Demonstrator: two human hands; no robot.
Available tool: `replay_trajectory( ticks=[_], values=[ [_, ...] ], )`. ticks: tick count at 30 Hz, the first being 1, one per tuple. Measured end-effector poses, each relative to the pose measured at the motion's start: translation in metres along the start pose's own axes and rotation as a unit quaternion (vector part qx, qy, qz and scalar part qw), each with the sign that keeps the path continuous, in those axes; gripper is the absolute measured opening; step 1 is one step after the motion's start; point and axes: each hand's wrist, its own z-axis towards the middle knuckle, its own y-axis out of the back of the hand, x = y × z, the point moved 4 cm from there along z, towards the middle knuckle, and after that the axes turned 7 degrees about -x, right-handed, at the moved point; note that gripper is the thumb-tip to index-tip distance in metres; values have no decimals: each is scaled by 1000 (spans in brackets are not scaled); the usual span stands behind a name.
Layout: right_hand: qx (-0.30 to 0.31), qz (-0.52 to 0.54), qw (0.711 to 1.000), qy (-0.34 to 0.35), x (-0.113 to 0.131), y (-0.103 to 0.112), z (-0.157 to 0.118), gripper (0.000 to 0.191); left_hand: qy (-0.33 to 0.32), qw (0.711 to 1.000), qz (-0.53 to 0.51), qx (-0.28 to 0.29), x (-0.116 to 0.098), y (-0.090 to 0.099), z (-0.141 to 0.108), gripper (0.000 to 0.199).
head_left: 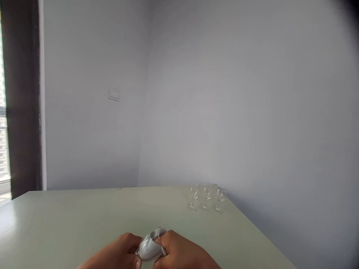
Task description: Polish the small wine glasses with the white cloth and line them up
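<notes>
A small, shiny, whitish-grey object, rounded and with an opening at its upper right, is held low in the view above the pale table. My left hand grips its left end between thumb and fingers. On the right side, my right hand is closed on it, with fingertips at the opening. The underside of the object and some fingertips are hidden. I cannot make out exactly what the object is.
Three clear stemmed glasses stand upright near the table's back right corner: a left one, a middle one and a right one. Grey walls meet behind the table. A small reddish thing lies at the back edge.
</notes>
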Motion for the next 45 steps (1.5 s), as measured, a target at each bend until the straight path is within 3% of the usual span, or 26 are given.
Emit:
replay_trajectory(
  ticks=[2, 5, 7, 8, 10, 13, 15, 17, 19, 21, 23, 25, 27, 29, 31, 32, 34, 36, 37, 39, 41, 43, 45],
  values=[
    [-36, 115, 991, -54, -9, -4, 12, 18, -17, 989, 95, -110, 1, 9, 2, 37],
    [-113, 310, 936, -119, -14, -12, 28, 20, -103, 898, 285, -319, -9, 25, 2, 40],
    [-113, 367, 918, -103, -5, -15, 30, 22, -170, 848, 339, -369, -20, 28, 1, 41],
    [-91, 353, 928, -79, 3, -14, 27, 21, -186, 846, 338, -368, -25, 30, 0, 41],
    [-49, 270, 961, -29, 19, -10, 16, 20, -158, 883, 295, -329, -31, 34, 1, 46],
    [-22, 103, 994, 4, 29, -3, 3, 20, -53, 978, 127, -157, -31, 32, 3, 57],
    [-21, 74, 997, -10, 24, -2, 4, 18, 0, 995, 47, -84, -31, 27, 1, 57],
    [-46, 132, 989, -49, 11, -4, 12, 15, 2, 986, 96, -138, -35, 26, -1, 46],
    [-92, 267, 956, -83, -1, -8, 23, 16, -42, 941, 234, -239, -43, 26, -2, 32],
    [-111, 399, 906, -88, -6, -12, 29, 24, -96, 886, 347, -291, -51, 23, -1, 49],
    [-98, 431, 894, -67, -2, -13, 29, 26, -116, 868, 385, -290, -51, 21, 0, 53],
    [-83, 348, 933, -32, 8, -10, 21, 18, -102, 894, 340, -274, -46, 25, 1, 49],
    [-52, 219, 974, 2, 21, -5, 12, 9, -73, 945, 221, -230, -39, 30, 1, 51],
    [-15, 114, 993, 19, 30, -1, 4, 4, -56, 988, 59, -132, -34, 29, 0, 57],
    [3, 77, 997, 13, 30, 2, 3, 4, -56, 996, -53, -46, -34, 24, -2, 61],
    [-2, 87, 996, 3, 27, 3, 5, 5, -57, 995, -54, -55, -35, 24, -2, 60],
    [-47, 182, 982, -37, 16, 5, 12, 11, -70, 981, 62, -173, -38, 30, -1, 48],
    [-103, 301, 944, -85, 2, 4, 20, 21, -110, 920, 229, -299, -45, 33, -2, 38],
    [-123, 345, 925, -102, -3, 3, 23, 26, -134, 890, 288, -327, -48, 32, -2, 37],
    [-133, 377, 910, -106, -5, 0, 25, 32, -152, 873, 331, -324, -48, 29, 0, 37],
    [-112, 341, 931, -70, 5, -1, 21, 30, -104, 906, 278, -302, -42, 32, 2, 40],
    [-76, 251, 965, -19, 21, 1, 13, 22, -28, 957, 138, -254, -34, 37, 2, 45],
    [-40, 128, 991, 16, 35, 4, 0, 13, 3, 984, -58, -167, -32, 36, -1, 51]
  ],
)
